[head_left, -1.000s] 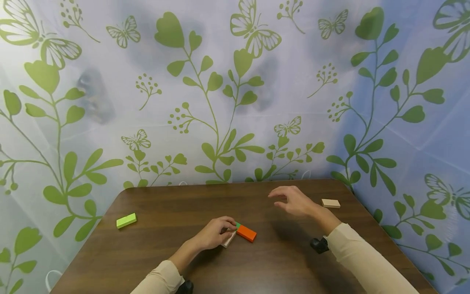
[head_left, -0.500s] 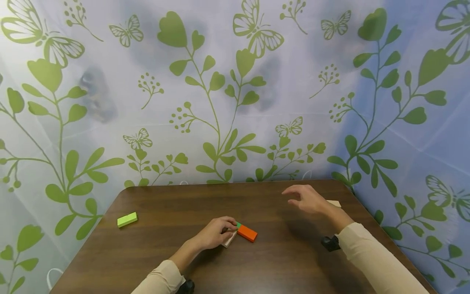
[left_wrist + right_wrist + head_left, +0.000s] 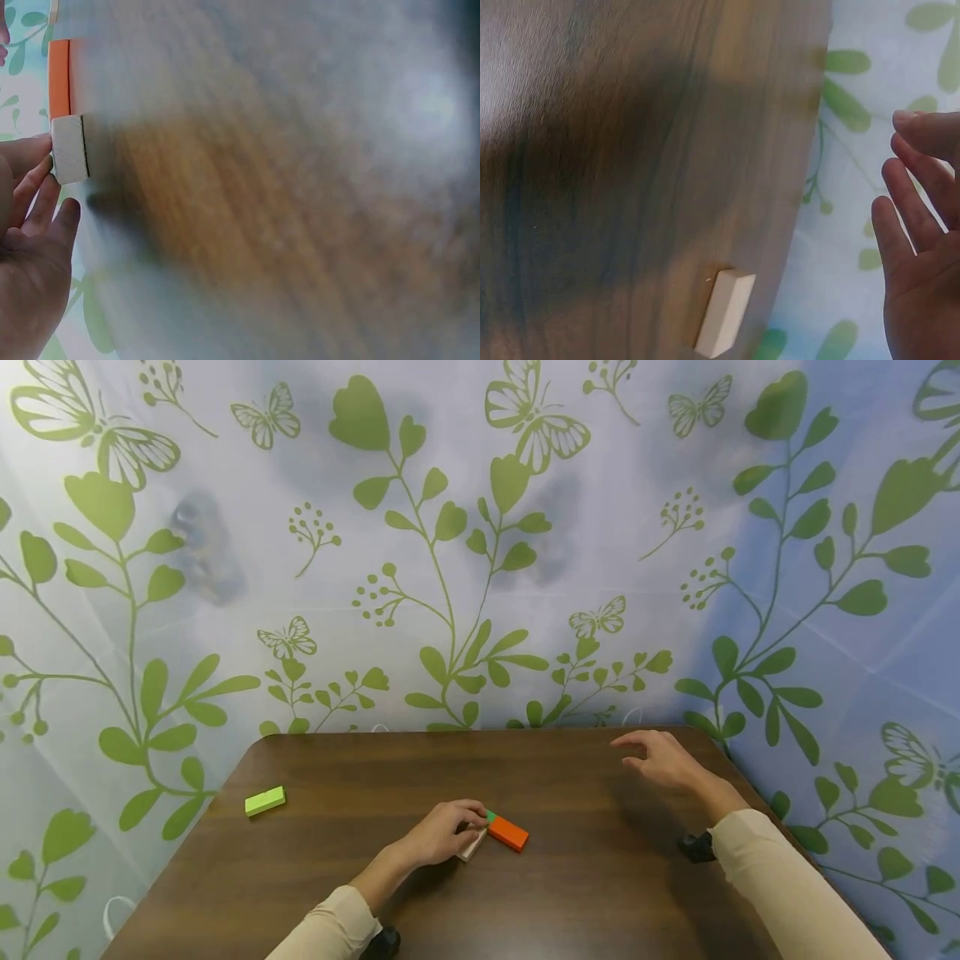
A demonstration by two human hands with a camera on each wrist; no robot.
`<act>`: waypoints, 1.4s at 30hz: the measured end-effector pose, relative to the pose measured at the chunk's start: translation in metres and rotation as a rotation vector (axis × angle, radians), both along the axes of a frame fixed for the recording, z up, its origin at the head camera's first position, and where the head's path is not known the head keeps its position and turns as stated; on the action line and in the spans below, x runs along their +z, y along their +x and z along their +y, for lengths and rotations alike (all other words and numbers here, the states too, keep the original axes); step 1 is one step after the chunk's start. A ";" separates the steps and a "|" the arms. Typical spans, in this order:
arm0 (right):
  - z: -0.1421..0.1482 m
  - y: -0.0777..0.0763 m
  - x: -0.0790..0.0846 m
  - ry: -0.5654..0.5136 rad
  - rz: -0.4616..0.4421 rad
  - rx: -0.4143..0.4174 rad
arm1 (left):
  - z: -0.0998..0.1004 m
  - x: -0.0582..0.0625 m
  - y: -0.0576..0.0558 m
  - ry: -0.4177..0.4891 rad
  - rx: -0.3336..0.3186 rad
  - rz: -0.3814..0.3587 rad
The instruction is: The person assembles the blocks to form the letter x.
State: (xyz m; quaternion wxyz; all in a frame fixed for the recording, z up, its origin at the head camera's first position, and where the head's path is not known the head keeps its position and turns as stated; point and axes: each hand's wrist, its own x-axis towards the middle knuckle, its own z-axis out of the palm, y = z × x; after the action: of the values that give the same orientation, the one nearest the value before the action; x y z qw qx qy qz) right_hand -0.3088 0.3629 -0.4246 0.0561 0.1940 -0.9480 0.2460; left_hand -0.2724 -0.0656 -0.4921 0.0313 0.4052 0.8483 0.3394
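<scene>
My left hand (image 3: pixel 442 835) rests its fingertips on a whitish block (image 3: pixel 471 848) lying on the table. In the left wrist view that whitish block (image 3: pixel 70 150) shows its end face, with the lowest digit apart from it. An orange block (image 3: pixel 508 833) lies against its far right end, and a small green piece (image 3: pixel 491 817) shows beside my fingertips. My right hand (image 3: pixel 663 762) hovers above the table's right side, fingers loosely extended, holding nothing. Below it the right wrist view has a pale wooden block (image 3: pixel 726 311), hidden behind the right hand and arm in the head view.
A lime-green block (image 3: pixel 266 801) lies near the table's left edge. The brown wooden table (image 3: pixel 570 893) ends at a curtain (image 3: pixel 420 552) printed with leaves and butterflies, which also runs along the right side. Dark wrist cameras sit under both sleeves.
My right hand has moved to the right and slightly away, now covering the pale wooden block in the head view. The left hand stays on the whitish block. The head view has shifted slightly.
</scene>
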 end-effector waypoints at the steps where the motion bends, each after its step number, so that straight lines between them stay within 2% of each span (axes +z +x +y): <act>1: 0.002 -0.001 -0.001 0.001 -0.003 -0.007 | 0.000 0.000 0.000 -0.003 0.002 0.008; 7: 0.019 -0.004 -0.009 0.033 -0.002 -0.061 | 0.000 0.001 0.000 -0.011 -0.009 0.023; 14: 0.039 -0.005 -0.023 0.009 -0.038 -0.122 | -0.002 0.000 0.000 -0.008 -0.011 0.043; 22: 0.055 -0.002 -0.041 -0.006 -0.043 -0.186 | -0.001 -0.002 -0.002 -0.017 0.002 0.027; 28: 0.065 0.002 -0.049 -0.039 -0.053 -0.218 | -0.001 -0.003 -0.003 -0.016 0.010 0.014; 33: 0.076 0.004 -0.049 -0.017 -0.037 -0.236 | 0.000 -0.001 -0.005 -0.003 0.008 0.004; 38: 0.083 0.005 -0.053 0.009 -0.008 -0.243 | 0.001 0.001 -0.004 0.012 -0.006 0.028; 42: 0.086 0.006 -0.059 0.028 -0.059 -0.228 | -0.001 0.000 -0.001 0.001 -0.008 0.011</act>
State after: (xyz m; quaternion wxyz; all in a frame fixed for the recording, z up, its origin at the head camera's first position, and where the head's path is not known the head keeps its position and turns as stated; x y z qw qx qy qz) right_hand -0.3031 0.4491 -0.4832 0.0534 0.0783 -0.9685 0.2304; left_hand -0.2732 -0.0670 -0.4918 0.0277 0.4104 0.8467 0.3375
